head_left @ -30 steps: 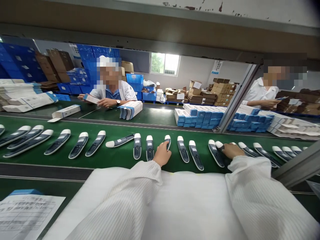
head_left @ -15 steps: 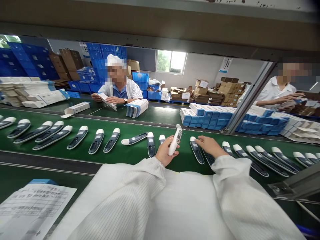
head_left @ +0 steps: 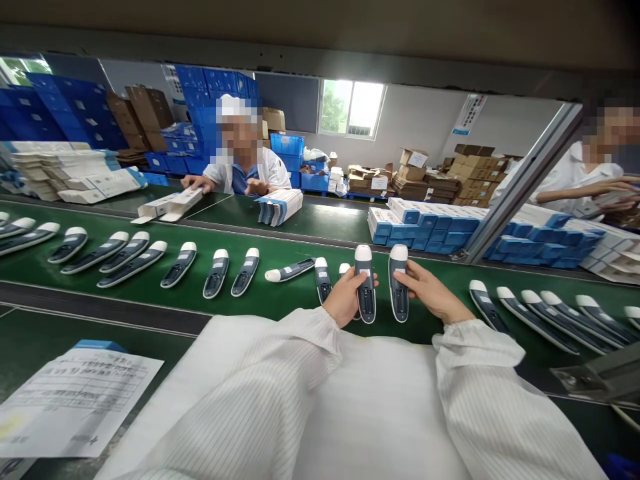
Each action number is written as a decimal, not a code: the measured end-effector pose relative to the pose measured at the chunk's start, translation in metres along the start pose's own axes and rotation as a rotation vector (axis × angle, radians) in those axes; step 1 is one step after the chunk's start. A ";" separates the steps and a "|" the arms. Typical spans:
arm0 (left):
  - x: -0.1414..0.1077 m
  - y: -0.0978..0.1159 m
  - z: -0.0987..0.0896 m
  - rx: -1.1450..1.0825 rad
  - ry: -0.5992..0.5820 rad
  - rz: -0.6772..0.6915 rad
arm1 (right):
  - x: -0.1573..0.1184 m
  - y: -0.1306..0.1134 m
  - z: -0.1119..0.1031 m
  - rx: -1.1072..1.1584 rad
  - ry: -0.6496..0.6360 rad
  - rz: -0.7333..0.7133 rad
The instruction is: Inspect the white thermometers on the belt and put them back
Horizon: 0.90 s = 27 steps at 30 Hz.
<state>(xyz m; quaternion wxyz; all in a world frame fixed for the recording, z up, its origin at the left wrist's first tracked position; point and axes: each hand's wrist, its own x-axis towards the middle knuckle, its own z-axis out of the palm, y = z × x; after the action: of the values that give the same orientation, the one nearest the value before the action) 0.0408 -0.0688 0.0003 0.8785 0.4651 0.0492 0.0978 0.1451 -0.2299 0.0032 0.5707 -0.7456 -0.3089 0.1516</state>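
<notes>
My left hand (head_left: 344, 300) is closed around a handheld thermometer (head_left: 367, 283) with a white cap end and a dark grey back. The open battery compartment faces me. Just to its right, my right hand (head_left: 434, 291) grips a second thermometer (head_left: 399, 280) of the same kind, upright and back side toward me. A small gap separates the two. Behind my left hand, a thermometer (head_left: 323, 277) lies on the green conveyor belt (head_left: 280, 303), and another beside it is partly hidden by the fingers.
Several more thermometers lie along the belt, to the left (head_left: 217, 273) and right (head_left: 487, 307). Beyond it stand stacked white-and-blue boxes (head_left: 425, 223) and a metal post (head_left: 525, 180). A co-worker (head_left: 273, 170) handles cartons opposite. A printed sheet (head_left: 85, 400) lies at lower left.
My right hand has lifted a thermometer from the belt beside the left one. The left thermometer has turned from its white button side to its dark back. The co-worker's carton is now on the table.
</notes>
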 end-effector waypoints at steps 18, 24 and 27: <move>-0.004 -0.010 0.015 0.044 -0.069 0.014 | -0.002 0.002 0.007 -0.400 0.215 0.000; -0.001 -0.005 0.006 0.862 0.060 0.249 | 0.000 -0.004 0.025 -0.024 0.027 -0.070; 0.002 -0.006 -0.005 1.503 0.215 0.358 | 0.007 0.020 0.006 -0.467 0.208 0.067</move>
<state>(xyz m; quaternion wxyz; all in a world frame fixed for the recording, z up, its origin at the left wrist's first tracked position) 0.0427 -0.0673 -0.0079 0.2887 0.9244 0.1113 0.2232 0.1525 -0.2237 -0.0167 0.4063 -0.8786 -0.2504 0.0175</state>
